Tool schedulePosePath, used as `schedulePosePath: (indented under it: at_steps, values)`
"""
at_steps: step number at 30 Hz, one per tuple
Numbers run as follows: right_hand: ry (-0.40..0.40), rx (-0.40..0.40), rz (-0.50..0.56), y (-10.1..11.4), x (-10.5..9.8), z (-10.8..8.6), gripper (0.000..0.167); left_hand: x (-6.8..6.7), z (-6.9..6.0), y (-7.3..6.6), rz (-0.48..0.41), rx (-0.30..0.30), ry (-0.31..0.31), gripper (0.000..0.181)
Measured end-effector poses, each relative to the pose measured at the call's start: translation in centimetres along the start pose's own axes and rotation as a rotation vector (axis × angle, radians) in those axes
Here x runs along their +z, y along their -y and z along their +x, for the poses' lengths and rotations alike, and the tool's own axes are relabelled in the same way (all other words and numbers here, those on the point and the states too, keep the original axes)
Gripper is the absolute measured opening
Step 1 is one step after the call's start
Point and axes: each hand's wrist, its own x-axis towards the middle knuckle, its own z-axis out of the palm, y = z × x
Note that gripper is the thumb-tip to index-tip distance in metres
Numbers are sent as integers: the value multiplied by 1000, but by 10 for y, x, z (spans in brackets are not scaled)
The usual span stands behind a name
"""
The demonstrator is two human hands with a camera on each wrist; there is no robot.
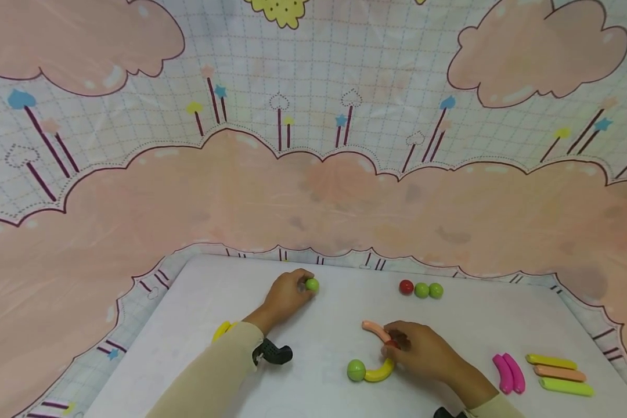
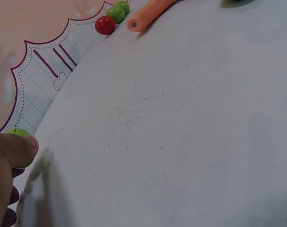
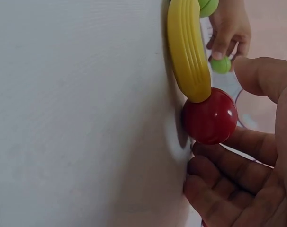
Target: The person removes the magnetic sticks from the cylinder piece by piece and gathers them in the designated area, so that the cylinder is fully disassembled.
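Observation:
My left hand (image 1: 288, 296) pinches a green ball (image 1: 312, 284) above the far middle of the white table. In the left wrist view, the thumb covers much of that ball (image 2: 21, 133). My right hand (image 1: 420, 350) is at a red ball (image 3: 210, 116), its thumb apart from the ball and its fingers loosely bent beside and behind it. The red ball touches the end of a yellow curved stick (image 1: 380, 371), whose other end meets a green ball (image 1: 356, 370). An orange curved stick (image 1: 375, 330) lies on the far side, partly hidden by the right hand.
A red ball (image 1: 406, 287) and two green balls (image 1: 422, 290) sit in a row at the back. Two pink curved sticks (image 1: 508, 373) and three straight sticks (image 1: 560, 374) lie at the right. Yellow pieces (image 1: 222, 330) show behind the left sleeve. A patterned cloth (image 1: 313, 197) hangs behind.

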Motion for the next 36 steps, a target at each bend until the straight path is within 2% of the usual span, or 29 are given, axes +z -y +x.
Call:
schedulePosePath:
  at_steps: [3,13,20,36]
  values:
    - [18,-30,2,-2,0,-1,46,-3,2,0,-3,-17,0,35]
    - [24,-49,-8,-4,-1,-5,51,-6,12,6,-11,-67,-39,37]
    - [15,-65,-19,-7,0,-6,53,-10,13,12,15,-68,-68,35]
    - [5,-46,-43,-5,3,-8,54,-8,16,16,62,-113,-42,42]
